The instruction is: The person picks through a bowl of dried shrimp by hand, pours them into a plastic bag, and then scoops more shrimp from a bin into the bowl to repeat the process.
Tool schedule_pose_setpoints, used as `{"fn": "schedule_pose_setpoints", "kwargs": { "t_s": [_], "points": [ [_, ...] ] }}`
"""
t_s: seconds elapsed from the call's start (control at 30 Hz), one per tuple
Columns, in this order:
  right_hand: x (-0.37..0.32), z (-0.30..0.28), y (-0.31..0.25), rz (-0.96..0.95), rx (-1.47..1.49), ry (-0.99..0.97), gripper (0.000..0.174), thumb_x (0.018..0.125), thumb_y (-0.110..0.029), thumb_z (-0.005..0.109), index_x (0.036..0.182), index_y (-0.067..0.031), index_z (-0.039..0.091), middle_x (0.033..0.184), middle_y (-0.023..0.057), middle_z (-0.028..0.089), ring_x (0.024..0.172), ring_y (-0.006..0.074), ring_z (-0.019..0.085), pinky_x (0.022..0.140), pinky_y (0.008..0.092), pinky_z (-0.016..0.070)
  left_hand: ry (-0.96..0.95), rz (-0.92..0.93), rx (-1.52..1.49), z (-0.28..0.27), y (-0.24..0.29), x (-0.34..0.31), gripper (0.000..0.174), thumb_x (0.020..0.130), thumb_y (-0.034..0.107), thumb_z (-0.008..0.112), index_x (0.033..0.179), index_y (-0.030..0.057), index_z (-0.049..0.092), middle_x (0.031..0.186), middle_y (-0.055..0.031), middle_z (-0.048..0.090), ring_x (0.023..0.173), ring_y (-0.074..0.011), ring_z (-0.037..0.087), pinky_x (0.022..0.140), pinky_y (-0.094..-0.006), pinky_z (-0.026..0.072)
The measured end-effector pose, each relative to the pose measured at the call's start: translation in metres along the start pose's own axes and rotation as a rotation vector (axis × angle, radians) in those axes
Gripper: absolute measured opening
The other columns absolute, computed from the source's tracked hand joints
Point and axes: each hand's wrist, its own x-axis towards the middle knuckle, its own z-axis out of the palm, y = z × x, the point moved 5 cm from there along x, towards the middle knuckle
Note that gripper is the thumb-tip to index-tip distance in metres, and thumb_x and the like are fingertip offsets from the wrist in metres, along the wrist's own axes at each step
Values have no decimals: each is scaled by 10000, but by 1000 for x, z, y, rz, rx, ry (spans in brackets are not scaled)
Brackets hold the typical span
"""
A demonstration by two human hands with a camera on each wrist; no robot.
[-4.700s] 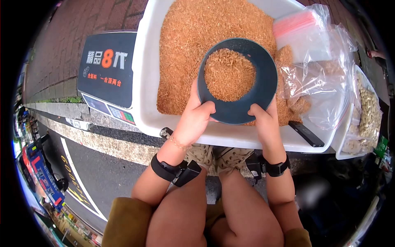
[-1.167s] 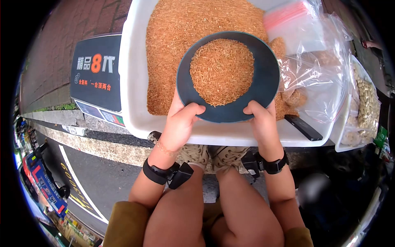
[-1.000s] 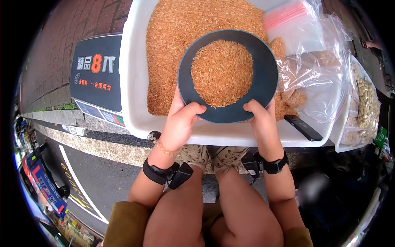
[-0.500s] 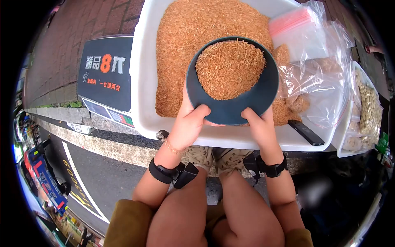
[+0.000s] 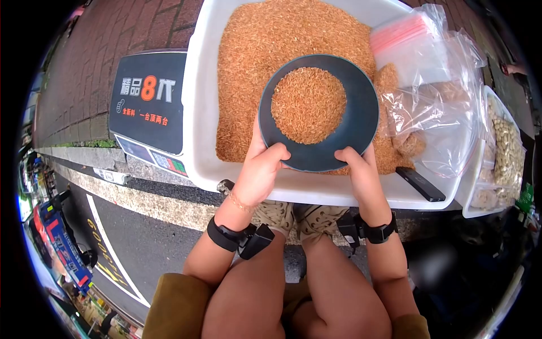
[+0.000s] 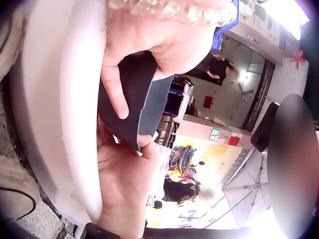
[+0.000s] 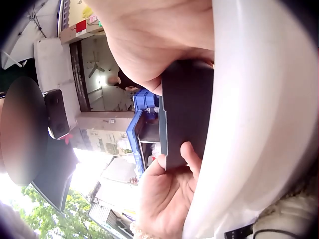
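Observation:
Both hands hold a round dark blue-grey bowl (image 5: 361,121) over a white tub (image 5: 199,113). In the bowl sits a round heap of small orange-brown grains (image 5: 308,105), towards its left side. My left hand (image 5: 261,172) grips the near-left rim with the thumb on top; my right hand (image 5: 362,178) grips the near-right rim the same way. In the left wrist view, fingers of the left hand (image 6: 154,45) lie against the outer wall of the bowl (image 6: 127,89). The right wrist view shows the right hand (image 7: 159,40) at the opposite side of the bowl (image 7: 187,109).
A wide bed of the same grains (image 5: 248,68) fills much of the tub. Clear plastic bags (image 5: 435,107) lie on its right side, near a black bar-shaped object (image 5: 420,183). A scale (image 5: 148,101) stands at left. Another white tray (image 5: 471,192) holds bagged pale pieces at right.
The grains have shifted within the bowl, from a far, spread heap half a second ago to a rounder heap at the left. The bowl has levelled; both hands keep their grip.

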Motion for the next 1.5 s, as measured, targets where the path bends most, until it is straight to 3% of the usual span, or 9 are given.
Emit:
{"fn": "schedule_pose_setpoints", "kwargs": {
  "t_s": [0.13, 0.5, 0.57, 0.6, 0.67, 0.7, 0.77, 0.93, 1.5],
  "points": [
    [-4, 1, -3, -5, -9, 15, 589, 725, 41, 480, 1279, -37, 296, 1074, 39, 451, 949, 114, 447, 816, 253, 385, 50, 1, -29, 5, 6, -5, 757, 693, -75, 380, 1375, 151, 142, 999, -4, 460, 690, -42, 399, 545, -161, 330],
    [-1, -1, -13, -118, 114, 112, 618, 773, -118, 553, 1310, -52, 254, 1178, 84, 402, 1089, 175, 372, 947, 302, 282, 6, 33, -33, 1, 4, -5, 759, 665, -41, 398, 1376, 103, 174, 1100, -14, 439, 764, -50, 397, 648, -166, 351],
    [-7, -1, -37, -533, -158, 250, 546, 753, -119, 587, 1244, -39, 362, 1168, 86, 411, 1095, 201, 349, 945, 325, 273, 8, 46, -37, 1, 5, -5, 758, 664, -36, 398, 1377, 92, 175, 1149, -22, 426, 798, -55, 401, 683, -172, 356],
    [-10, -2, -42, -532, -159, 250, 546, 753, -119, 587, 1244, -39, 362, 1168, 86, 411, 1095, 201, 349, 945, 325, 273, -16, 65, 8, 2, 5, -4, 758, 663, -34, 394, 1378, 87, 170, 1193, -32, 402, 843, -65, 400, 706, -175, 359],
    [-30, 7, -75, -911, -944, 394, 389, 691, -114, 649, 1063, -75, 542, 1150, 101, 427, 1083, 250, 348, 926, 361, 277, -37, 82, 46, 3, 6, -2, 759, 662, -31, 390, 1378, 81, 166, 1237, -42, 379, 888, -74, 399, 729, -178, 361],
    [-34, 11, -88, -903, -950, 392, 389, 691, -114, 649, 1063, -75, 542, 1150, 101, 427, 1083, 250, 348, 926, 361, 277, -60, 30, 53, 5, 5, -2, 751, 666, -23, 386, 1377, 75, 166, 1250, -53, 369, 948, -92, 398, 774, -194, 359],
    [-39, 30, -106, -916, -1433, 356, 227, 619, -97, 691, 838, -106, 630, 1136, 105, 442, 1060, 304, 362, 902, 394, 290, -94, -34, 58, 7, 1, -3, 744, 670, -15, 383, 1376, 68, 165, 1263, -64, 360, 1008, -110, 397, 820, -210, 358],
    [-20, 28, -102, -890, -1442, 222, 174, 589, -86, 700, 750, -106, 638, 1123, 88, 460, 1065, 315, 381, 878, 415, 317, -252, -30, 94, 20, 1, -2, 670, 693, 36, 386, 1338, 12, 203, 1280, -108, 345, 1200, -183, 302, 1000, -298, 232],
    [-8, 39, -94, -871, -1418, 83, 140, 586, -36, 663, 717, -43, 615, 1062, 106, 476, 974, 309, 456, 804, 389, 392, -299, -12, 155, 23, 1, -4, 657, 712, 60, 416, 1333, 2, 212, 1292, -106, 321, 1209, -176, 282, 1001, -291, 223]
  ]
}}
